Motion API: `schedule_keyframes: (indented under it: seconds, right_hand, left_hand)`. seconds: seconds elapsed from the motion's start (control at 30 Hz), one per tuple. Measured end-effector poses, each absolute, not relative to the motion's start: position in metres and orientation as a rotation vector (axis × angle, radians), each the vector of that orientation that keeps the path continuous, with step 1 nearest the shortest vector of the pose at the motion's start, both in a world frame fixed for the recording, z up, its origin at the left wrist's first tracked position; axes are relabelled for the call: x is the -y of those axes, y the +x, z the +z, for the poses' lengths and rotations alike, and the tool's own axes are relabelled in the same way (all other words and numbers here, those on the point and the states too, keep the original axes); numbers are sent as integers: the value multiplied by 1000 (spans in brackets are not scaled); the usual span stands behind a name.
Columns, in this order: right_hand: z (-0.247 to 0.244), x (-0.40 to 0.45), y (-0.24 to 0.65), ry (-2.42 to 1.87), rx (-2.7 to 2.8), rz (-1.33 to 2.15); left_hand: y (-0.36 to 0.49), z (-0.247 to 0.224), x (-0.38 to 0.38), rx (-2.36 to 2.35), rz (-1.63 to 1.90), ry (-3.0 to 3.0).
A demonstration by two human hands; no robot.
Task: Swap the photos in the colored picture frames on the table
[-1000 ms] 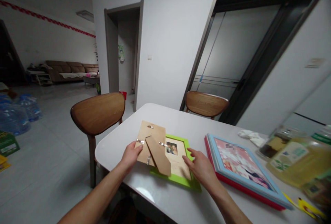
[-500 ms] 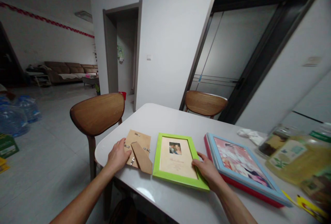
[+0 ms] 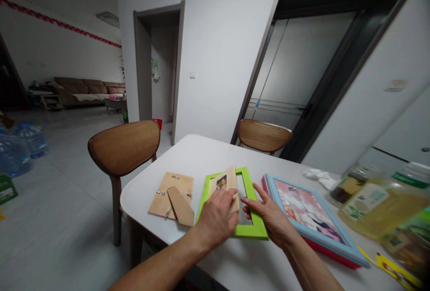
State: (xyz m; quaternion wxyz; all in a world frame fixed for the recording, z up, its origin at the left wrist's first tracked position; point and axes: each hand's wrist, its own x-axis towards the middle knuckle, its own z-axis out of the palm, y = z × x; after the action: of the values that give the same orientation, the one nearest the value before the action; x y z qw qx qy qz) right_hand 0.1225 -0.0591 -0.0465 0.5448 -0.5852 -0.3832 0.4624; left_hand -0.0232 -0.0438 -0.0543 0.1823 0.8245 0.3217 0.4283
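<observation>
Clearly, the person's left hand (image 3: 218,217) holds a thin cream card (image 3: 231,174) bearing a small photograph (image 3: 221,181), its fingers wrapped over the front and right edge. The card stands tilted above the left part of the opening of a bright green rectangular picture frame (image 3: 255,230), which is at the near side of a glossy white tabletop (image 3: 201,152). The right hand (image 3: 270,219) is at the frame's three o'clock side, thumb and fingers about the green bar; whether they are closed tightly on it cannot be told.

At nine o'clock from the frame, just beside it, a tan backing board (image 3: 161,201) lies on the tabletop with its metal clips and brown stand flap uppermost. At three o'clock, near the right hand, a light-blue frame with a pink-and-white picture (image 3: 312,210) rests on top of a red frame (image 3: 331,249). Beyond, a crumpled white cloth or tissue (image 3: 320,179) lies towards two o'clock, and a clear container of yellow liquid (image 3: 369,210) stands at three. One brown wooden chair (image 3: 124,147) is at ten o'clock, another brown wooden chair (image 3: 265,135) near twelve.
</observation>
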Motion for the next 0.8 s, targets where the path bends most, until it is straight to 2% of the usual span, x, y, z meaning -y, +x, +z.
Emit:
schedule_keyframes:
  seconds: [0.17, 0.37, 0.6, 0.8]
  right_hand:
    - [-79, 55, 147, -1864, 1187, 697]
    - [-111, 53, 155, -2242, 1549, 226]
    - [-119, 56, 153, -2284, 1707, 58]
    - [-118, 58, 146, -2095, 1755, -84]
  left_hand:
    - [-72, -59, 22, -1327, 1310, 2055]
    - [-117, -96, 6, -1635, 1048, 1912]
    - [-123, -103, 14, -1690, 830, 2067]
    - [-122, -98, 20, -1690, 715, 2321]
